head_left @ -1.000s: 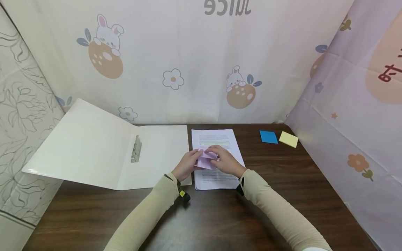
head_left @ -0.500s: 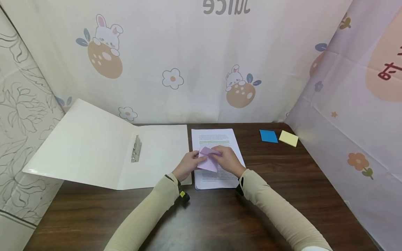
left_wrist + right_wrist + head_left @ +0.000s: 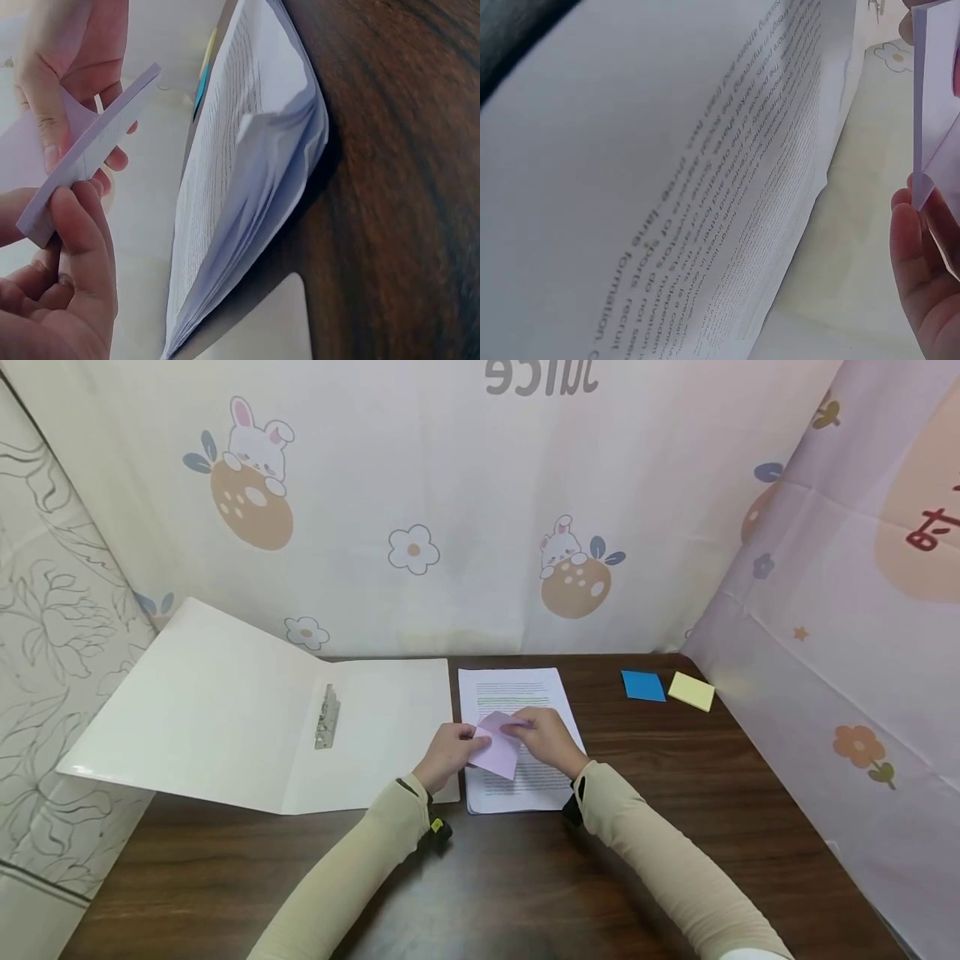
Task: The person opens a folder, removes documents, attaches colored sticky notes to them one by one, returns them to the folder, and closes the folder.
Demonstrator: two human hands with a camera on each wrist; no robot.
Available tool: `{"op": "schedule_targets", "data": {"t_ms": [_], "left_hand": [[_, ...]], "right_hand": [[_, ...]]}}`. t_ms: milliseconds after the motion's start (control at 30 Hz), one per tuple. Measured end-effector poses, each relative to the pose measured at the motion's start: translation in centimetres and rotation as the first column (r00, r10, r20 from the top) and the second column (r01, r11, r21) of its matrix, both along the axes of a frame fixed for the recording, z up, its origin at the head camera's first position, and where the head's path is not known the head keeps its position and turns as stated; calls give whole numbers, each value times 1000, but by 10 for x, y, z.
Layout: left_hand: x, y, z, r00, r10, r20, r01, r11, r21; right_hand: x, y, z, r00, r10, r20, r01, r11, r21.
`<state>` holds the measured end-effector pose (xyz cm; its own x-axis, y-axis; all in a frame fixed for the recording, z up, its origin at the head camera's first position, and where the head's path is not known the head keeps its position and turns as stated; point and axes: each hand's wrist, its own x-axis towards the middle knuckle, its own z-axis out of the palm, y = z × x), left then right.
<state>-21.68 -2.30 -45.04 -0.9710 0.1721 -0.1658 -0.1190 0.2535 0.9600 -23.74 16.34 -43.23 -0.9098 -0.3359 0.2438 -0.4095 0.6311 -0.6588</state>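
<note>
A purple sticky-note pad (image 3: 495, 758) is held above a stack of printed paper (image 3: 517, 789). My left hand (image 3: 447, 755) grips the pad's left edge, thumb on top and fingers beneath, as the left wrist view shows of the left hand (image 3: 67, 277) and the pad (image 3: 94, 150). My right hand (image 3: 551, 742) pinches the top sheet, which is lifted and bent away from the pad (image 3: 922, 112). In the right wrist view one hand's fingers (image 3: 911, 232) touch the pad's lower end.
A white lever-arch binder (image 3: 382, 727) lies open to the left of the paper, its metal clip (image 3: 327, 718) near the spine. A blue note pad (image 3: 642, 686) and a yellow one (image 3: 691, 692) are at the back right of the wooden table (image 3: 480, 885). Patterned curtains surround it.
The right hand has moved slightly right and now pinches the purple top sheet, peeling it up. The pad is turned a little, with more of its face showing. The left hand keeps its grip.
</note>
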Motion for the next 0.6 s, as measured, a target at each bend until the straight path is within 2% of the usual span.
{"op": "schedule_targets", "data": {"t_ms": [267, 400, 500, 600], "left_hand": [[4, -1, 0, 1000, -14, 10, 15, 999, -52], [5, -3, 0, 1000, -14, -5, 14, 996, -84], [6, -5, 3, 1000, -8, -25, 5, 994, -112], [6, -9, 7, 999, -3, -50, -3, 992, -126]], "right_hand": [[-3, 0, 4, 997, -70, 34, 69, 997, 42], [-4, -1, 6, 993, -112, 48, 111, 994, 24], [-3, -1, 10, 983, -165, 84, 166, 986, -14], [-3, 1, 15, 963, -219, 156, 230, 971, -61]]}}
